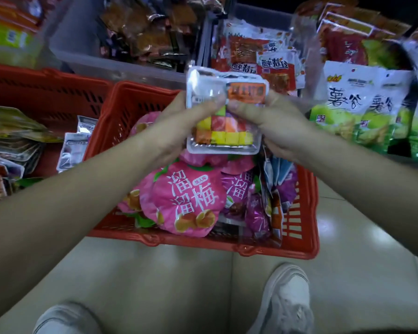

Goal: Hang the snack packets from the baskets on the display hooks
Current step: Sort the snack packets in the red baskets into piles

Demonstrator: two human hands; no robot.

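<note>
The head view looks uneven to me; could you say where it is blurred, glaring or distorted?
Head view: the packet, in the grip of left hand and right hand, is slightly motion-blurred; bags at upper left are smeared; the floor shows glare beside the basket; wide-angle distortion bows the basket's rim; the top edge is dark.

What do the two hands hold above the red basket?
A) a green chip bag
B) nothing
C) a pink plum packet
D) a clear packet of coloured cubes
D: the left hand and the right hand both grip the clear packet of coloured cubes over the red basket.
</note>
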